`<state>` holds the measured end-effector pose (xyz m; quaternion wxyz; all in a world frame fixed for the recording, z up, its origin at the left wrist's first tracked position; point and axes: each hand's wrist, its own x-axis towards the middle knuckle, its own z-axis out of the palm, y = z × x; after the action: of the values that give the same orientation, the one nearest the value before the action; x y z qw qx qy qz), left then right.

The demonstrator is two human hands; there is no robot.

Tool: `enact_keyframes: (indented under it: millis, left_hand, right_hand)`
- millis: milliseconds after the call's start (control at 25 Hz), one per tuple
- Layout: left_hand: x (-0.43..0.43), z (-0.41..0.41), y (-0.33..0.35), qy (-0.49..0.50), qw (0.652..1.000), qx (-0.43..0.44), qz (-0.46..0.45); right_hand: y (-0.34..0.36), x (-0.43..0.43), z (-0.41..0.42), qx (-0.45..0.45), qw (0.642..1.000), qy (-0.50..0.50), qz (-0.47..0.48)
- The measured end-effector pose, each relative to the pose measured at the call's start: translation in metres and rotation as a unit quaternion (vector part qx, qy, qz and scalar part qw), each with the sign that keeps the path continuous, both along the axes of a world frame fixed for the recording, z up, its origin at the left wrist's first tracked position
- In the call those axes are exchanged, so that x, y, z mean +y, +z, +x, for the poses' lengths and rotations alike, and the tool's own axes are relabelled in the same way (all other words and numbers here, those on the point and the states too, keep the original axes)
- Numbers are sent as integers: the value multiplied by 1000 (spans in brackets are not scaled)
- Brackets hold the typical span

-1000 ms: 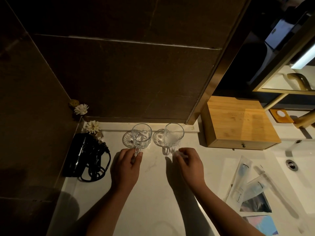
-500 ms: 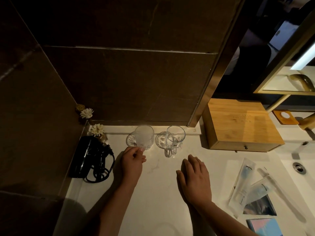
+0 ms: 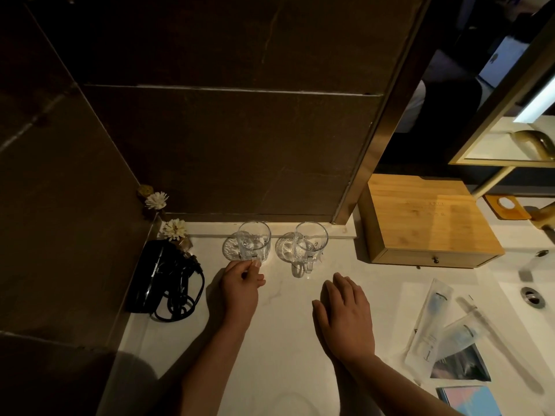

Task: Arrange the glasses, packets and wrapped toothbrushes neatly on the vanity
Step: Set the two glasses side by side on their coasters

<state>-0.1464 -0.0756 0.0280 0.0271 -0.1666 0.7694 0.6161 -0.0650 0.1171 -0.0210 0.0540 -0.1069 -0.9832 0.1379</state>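
Note:
Two clear glass mugs stand on glass coasters at the back of the white vanity [image 3: 288, 349]. My left hand [image 3: 241, 285] pinches the handle of the left mug [image 3: 253, 240]. The right mug [image 3: 309, 244] stands free, its handle toward me. My right hand [image 3: 345, 316] lies flat and open on the counter below it, holding nothing. At the right lie two wrapped toothbrushes [image 3: 432, 319] in clear sleeves, partly overlapping, a third wrapped stick [image 3: 498, 340] beside them, and two shiny packets [image 3: 461, 366] at the front right.
A black hair dryer [image 3: 159, 274] with coiled cord sits at the left by the wall, white flowers [image 3: 174, 229] behind it. A wooden drawer box [image 3: 426, 217] stands at the back right. The sink drain [image 3: 533, 297] and tap are at the far right.
My right hand let go of the right mug and drew back to lie flat on the counter. My left hand stayed on the left mug's handle, turning the mug slightly.

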Motion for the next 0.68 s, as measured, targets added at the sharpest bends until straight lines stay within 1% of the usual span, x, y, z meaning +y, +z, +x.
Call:
enact_keyframes:
  millis: [120,200,240,320,400,480,680]
  left_hand:
    - [-3,2,-1,-18,1000,7,-15]
    - [-9,3,-4,-32,999,20,-38]
    - [-14,3,-8,-38,997,33,-53]
    - [-25,6,-25,-50,992,47,-110]
    - [-33,9,-39,-68,984,48,-160]
    - [-35,9,-50,-69,983,52,-165]
    - [-31,10,-41,-63,989,49,-122]
  right_hand:
    - [0,0,0,-1,1000,-1,-12]
    - [6,0,-5,10,999,-14,-48]
    - [12,-1,-11,19,997,-20,-79]
    - [26,-6,-27,35,987,-32,-153]
    - [41,-15,-44,31,972,-48,-227]
    - [46,-23,-53,22,967,-58,-246]
    - [39,-20,-49,31,968,-49,-244]
